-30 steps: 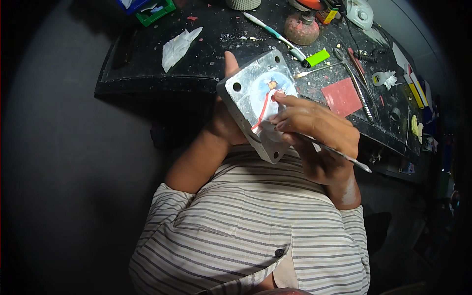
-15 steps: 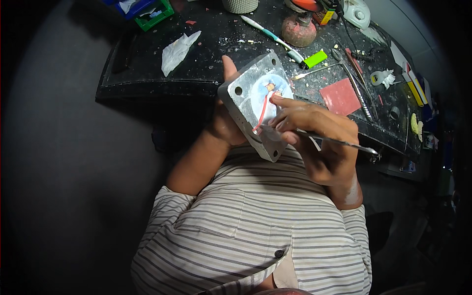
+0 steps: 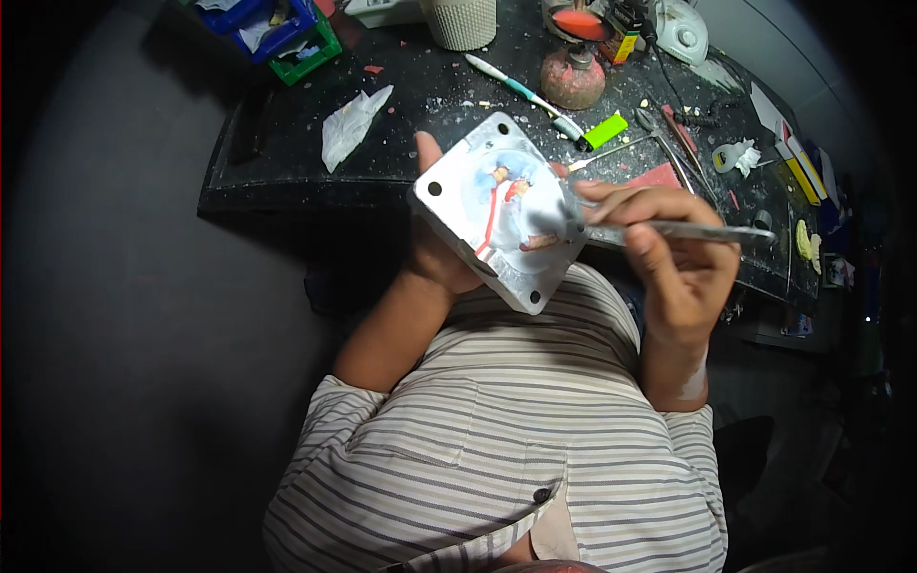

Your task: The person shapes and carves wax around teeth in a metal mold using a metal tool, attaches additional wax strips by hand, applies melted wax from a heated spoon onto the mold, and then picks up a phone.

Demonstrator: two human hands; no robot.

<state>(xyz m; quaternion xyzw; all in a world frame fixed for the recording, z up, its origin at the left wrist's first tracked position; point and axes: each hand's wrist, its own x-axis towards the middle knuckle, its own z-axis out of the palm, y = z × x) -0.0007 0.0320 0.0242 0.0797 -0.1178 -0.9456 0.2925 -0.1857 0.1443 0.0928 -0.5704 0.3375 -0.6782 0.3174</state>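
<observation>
Your right hand [image 3: 683, 263] pinches a metal tool [image 3: 716, 232]; the metal block [image 3: 455, 210] lies just left of those fingers, its long axis slanting from far-left to near-right. Your left hand [image 3: 439, 256], nearer, grips it from beneath, fingers mostly hidden.

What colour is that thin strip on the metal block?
The thin strip is red, seen best in the head view.
</observation>
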